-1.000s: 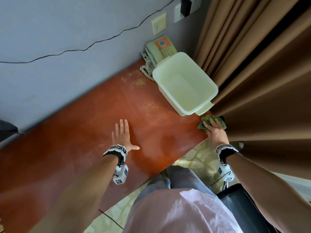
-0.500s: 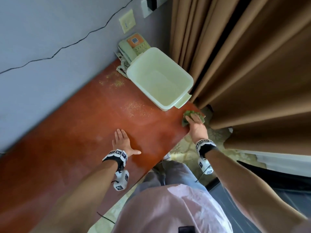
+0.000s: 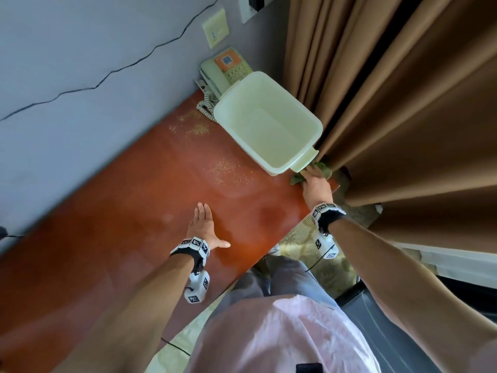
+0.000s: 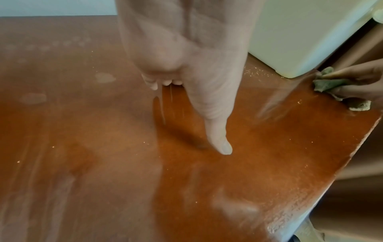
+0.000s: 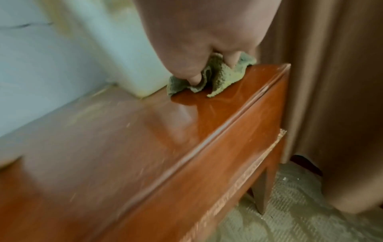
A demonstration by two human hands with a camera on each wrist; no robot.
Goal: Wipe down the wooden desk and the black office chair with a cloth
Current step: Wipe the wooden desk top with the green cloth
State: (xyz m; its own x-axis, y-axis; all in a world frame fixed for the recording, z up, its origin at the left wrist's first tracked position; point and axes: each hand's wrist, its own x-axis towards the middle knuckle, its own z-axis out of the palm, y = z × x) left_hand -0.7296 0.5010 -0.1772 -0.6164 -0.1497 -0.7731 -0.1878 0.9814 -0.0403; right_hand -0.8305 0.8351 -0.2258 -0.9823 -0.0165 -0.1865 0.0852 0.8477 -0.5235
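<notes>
The red-brown wooden desk [image 3: 150,200] runs along the grey wall, with crumbs and dull smears on its top. At its right end my right hand [image 3: 315,184] grips a crumpled green cloth [image 3: 321,168] and presses it on the desk corner, just in front of the basin's handle; the cloth [image 5: 217,75] bunches under my curled fingers. My left hand [image 3: 203,227] lies flat on the desk top with straight fingers, thumb out [image 4: 219,137]. A dark part of the black chair [image 3: 390,332] shows at the lower right, behind my right arm.
A pale green plastic basin [image 3: 269,122] stands on the desk's right end, with a telephone [image 3: 223,68] behind it against the wall. Brown curtains [image 3: 403,103] hang right beside the desk end. Patterned carpet [image 5: 300,212] lies below.
My right hand has kept the cloth at the desk's right corner, shifting it slightly toward the basin's handle. The left hand stays flat on the desk. My head view has swung.
</notes>
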